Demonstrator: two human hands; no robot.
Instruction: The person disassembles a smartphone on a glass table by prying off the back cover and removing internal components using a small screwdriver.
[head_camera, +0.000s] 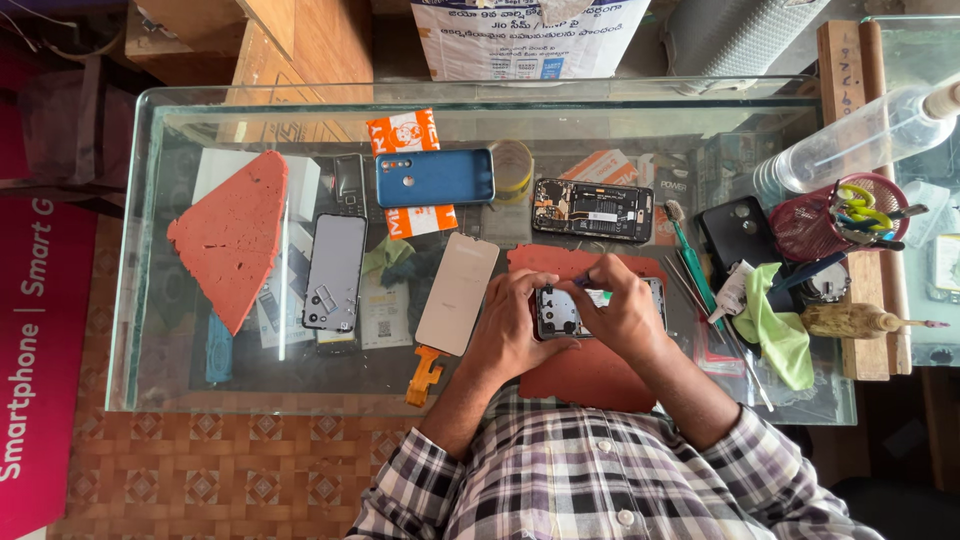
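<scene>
Both hands meet close together at the near middle of the scene, forearms angling in from either side.

The left hand (508, 335) sits palm down with its fingers curled inward toward the right, thumb tucked toward the near side, its grip closed in a loose cup. The right hand (620, 312) lies just beside it, touching or almost touching it, wrist bent and knuckles raised, the fingers (592, 276) pinched together at the far left of the hand. Both forearms are bare from the wrist up to rolled checked sleeves, the left one rising from near left, the right one from near right.
</scene>
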